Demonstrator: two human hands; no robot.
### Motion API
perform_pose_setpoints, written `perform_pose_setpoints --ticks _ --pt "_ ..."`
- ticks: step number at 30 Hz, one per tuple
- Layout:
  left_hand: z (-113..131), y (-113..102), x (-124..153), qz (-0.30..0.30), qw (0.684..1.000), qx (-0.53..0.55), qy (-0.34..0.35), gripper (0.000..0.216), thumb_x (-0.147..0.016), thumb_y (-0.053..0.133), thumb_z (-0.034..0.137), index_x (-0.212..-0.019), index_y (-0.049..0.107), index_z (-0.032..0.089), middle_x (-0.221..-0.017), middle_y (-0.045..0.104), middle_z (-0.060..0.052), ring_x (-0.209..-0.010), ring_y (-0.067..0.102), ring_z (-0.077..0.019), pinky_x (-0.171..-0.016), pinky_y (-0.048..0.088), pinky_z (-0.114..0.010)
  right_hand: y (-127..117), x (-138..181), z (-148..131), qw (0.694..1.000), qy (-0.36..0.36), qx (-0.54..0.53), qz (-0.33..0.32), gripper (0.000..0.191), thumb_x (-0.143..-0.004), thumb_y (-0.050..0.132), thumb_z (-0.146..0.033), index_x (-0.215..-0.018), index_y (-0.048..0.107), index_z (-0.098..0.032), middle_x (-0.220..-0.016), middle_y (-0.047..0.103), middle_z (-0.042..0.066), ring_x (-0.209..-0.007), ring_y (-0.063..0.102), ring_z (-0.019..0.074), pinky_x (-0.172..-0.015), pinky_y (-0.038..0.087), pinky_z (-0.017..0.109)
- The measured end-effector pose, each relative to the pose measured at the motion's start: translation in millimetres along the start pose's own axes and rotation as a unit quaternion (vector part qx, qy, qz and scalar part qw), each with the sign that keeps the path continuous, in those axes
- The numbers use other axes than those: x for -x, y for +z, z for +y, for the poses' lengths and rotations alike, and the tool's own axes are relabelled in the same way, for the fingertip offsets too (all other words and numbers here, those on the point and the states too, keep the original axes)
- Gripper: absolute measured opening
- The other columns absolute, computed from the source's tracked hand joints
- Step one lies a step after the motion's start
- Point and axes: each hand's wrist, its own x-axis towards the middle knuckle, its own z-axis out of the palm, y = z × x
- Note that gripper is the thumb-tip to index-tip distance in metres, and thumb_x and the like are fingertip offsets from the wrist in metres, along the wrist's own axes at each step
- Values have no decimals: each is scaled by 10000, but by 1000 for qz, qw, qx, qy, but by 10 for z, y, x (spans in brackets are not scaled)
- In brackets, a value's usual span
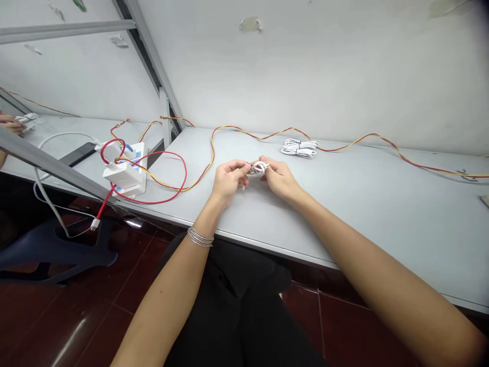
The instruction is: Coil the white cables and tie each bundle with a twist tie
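Between my hands is a small coiled white cable point(259, 168), held just above the grey tabletop point(359, 214). My left hand point(229, 178) pinches its left side between thumb and fingers, where a short dark bit shows. On the other side my right hand point(280, 177) is closed on the coil, its fingertips partly hidden behind it. Behind my right hand lies a bundle of white cables point(299, 148), bound around the middle with a dark tie.
A twisted red and yellow wire point(267, 136) runs along the wall. At left, a white power strip point(139, 178) carries adapters and looped red cables. A phone point(78, 154) and another person's hand point(10, 124) are beyond the metal frame point(57, 158). A blue stool point(57, 252) stands below.
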Motion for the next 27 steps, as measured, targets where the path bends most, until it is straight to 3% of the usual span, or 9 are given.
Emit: perform_pose_setpoints --ticks 5,10,17,27 --pt "-18 18 -11 33 999 -32 24 127 -784 788 179 -710 691 143 -530 585 21 -437 505 -82 -456 378 -214 26 -8 19 993 91 -81 -8 729 -857 511 -874 -680 649 -181 -715 691 76 -671 622 184 -656 518 317" --pt "3 19 -25 69 997 -25 25 155 -762 819 188 -698 686 142 -542 586 19 -441 513 -84 -456 360 -219 7 -6 -30 985 117 -129 1 721 -854 536 -866 -893 712 -169 -742 733 86 -661 686 196 -628 533 304" --pt "-38 1 -42 91 992 -69 53 135 -807 777 159 -709 686 140 -569 597 22 -451 515 -76 -474 353 -222 45 59 -59 996 40 -74 -37 596 -814 703 -759 -1023 699 -201 -813 739 45 -738 691 199 -725 580 347" --pt "-80 -4 -24 91 989 -92 75 78 -804 768 179 -753 714 154 -624 653 2 -490 556 -98 -498 415 -222 21 82 -136 991 43 -105 -72 463 -849 739 -616 -1012 698 -185 -747 705 27 -639 619 156 -654 558 320"
